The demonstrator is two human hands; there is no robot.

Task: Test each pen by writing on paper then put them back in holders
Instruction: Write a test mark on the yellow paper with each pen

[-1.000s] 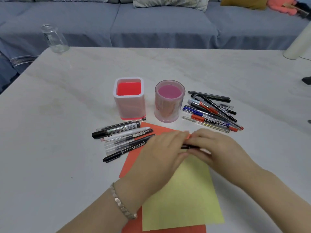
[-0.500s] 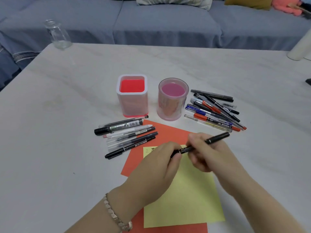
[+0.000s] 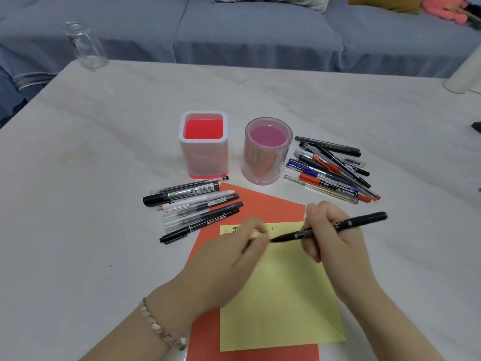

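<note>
My right hand (image 3: 331,241) grips a black pen (image 3: 364,220) by its middle, tip pointing left just above the yellow paper (image 3: 281,295). My left hand (image 3: 229,261) is curled just left of the tip; a small dark piece, apparently the pen's cap, shows between its fingers. The yellow sheet lies on an orange paper (image 3: 260,207) and has a few written marks along its top edge. Behind stand a square red-lined holder (image 3: 205,157) and a round pink holder (image 3: 260,165), both without pens. Several pens (image 3: 192,204) lie left of the paper, and several more pens (image 3: 330,170) are piled right of the round holder.
The white table (image 3: 91,204) runs wide on both sides. A glass jar (image 3: 86,48) stands at its far left corner and a white cylinder (image 3: 466,76) at the far right edge. A blue sofa (image 3: 255,35) lies beyond the table.
The hands were together on the pen. They have drawn apart: the left hand came off the pen's tip end, which is now bare, and the right hand raised the pen's rear.
</note>
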